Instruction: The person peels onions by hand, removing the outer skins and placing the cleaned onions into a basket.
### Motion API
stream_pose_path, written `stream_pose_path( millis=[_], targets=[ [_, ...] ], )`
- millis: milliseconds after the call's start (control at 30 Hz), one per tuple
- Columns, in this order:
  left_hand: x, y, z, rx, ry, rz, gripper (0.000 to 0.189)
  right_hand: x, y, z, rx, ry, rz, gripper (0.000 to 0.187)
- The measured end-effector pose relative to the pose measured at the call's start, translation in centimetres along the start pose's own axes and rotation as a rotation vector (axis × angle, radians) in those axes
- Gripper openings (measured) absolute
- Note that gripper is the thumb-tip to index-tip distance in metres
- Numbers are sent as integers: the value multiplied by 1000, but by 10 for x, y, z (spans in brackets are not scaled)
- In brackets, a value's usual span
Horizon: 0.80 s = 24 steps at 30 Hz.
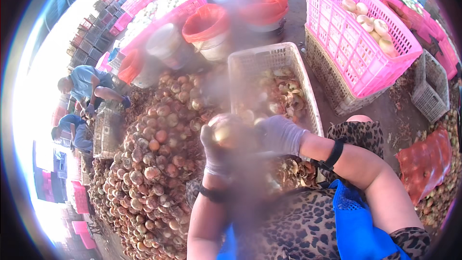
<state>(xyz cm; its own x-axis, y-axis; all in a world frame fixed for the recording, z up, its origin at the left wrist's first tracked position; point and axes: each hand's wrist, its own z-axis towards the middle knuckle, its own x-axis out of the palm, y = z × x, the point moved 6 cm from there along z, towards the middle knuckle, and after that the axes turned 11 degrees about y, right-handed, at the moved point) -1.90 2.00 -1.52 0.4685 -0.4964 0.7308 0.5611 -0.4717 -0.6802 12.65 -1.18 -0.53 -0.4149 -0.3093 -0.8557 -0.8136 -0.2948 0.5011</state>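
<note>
My left hand (215,148), in a pale knit glove, is closed around an onion (225,133) with its lit side facing up. To its right, my right hand (279,134) wears a like glove, its fingers curled near the onion; a blur hides its fingertips and whatever they may hold. Both hands are over the near part of a dirty white plastic crate (313,104), where onion skins and peelings (288,95) lie. Left of my hands spreads a large heap of unpeeled onions (151,173). A hazy smear crosses the middle of the view.
A pink crate (346,47) with peeled onions (366,23) stands on another crate at the right. Buckets with red liners (207,25) stand ahead. A grey crate (429,86) and a red mesh sack (426,164) are far right. Two people (85,83) bend over crates at the left.
</note>
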Motion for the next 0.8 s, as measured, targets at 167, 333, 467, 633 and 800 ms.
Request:
stream_pose_path(
  millis=[167,333,467,633,800],
  targets=[
    [1,-9,6,36,-28,289,82,54,11,5,-460,-74,-352,27],
    [-2,-24,3,122,-74,648,85,40,29,-18,-701,-144,-5,15],
    [9,-6,2,-99,99,248,84,12,11,-24,-459,287,-144,15],
    [-13,9,0,-121,131,109,84,-27,4,-39,-316,24,294,21],
    [-38,24,5,-83,-32,573,81,-43,1,-35,-128,-276,717,29]
  ],
)
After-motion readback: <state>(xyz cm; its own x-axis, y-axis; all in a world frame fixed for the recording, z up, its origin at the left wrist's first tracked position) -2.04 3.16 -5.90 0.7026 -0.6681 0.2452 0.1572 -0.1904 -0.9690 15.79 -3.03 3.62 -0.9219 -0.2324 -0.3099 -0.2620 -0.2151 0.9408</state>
